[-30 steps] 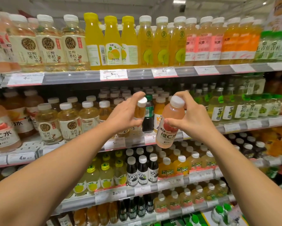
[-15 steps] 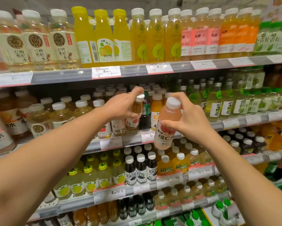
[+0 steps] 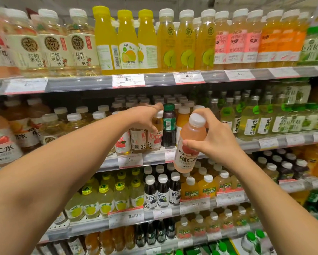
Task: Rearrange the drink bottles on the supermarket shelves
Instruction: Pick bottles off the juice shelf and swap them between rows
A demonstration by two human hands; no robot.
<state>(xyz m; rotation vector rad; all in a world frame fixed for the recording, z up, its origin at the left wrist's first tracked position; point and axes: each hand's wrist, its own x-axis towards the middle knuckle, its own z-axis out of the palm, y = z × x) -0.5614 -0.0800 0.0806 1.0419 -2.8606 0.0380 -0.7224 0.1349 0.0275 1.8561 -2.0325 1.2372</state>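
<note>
My right hand (image 3: 212,139) grips a pink drink bottle (image 3: 188,147) with a white cap and a white label. The bottle tilts in the air in front of the second shelf's edge. My left hand (image 3: 145,117) grips the neck of an amber apple-juice bottle (image 3: 156,134) with a white cap and a "100%" label. That bottle stands in the front row of the second shelf (image 3: 154,157), next to a dark bottle with a green cap (image 3: 169,126).
Four shelves packed with drink bottles fill the view. Yellow juice bottles (image 3: 127,41) stand on the top shelf, green tea bottles (image 3: 264,118) on the right, dark juice bottles (image 3: 162,190) below. More pink bottles (image 3: 0,142) stand at far left. Price tags line the shelf edges.
My left hand has pushed the amber bottle down and back into the shelf's front row. My right hand has lowered the pink bottle slightly and tilted it more.
</note>
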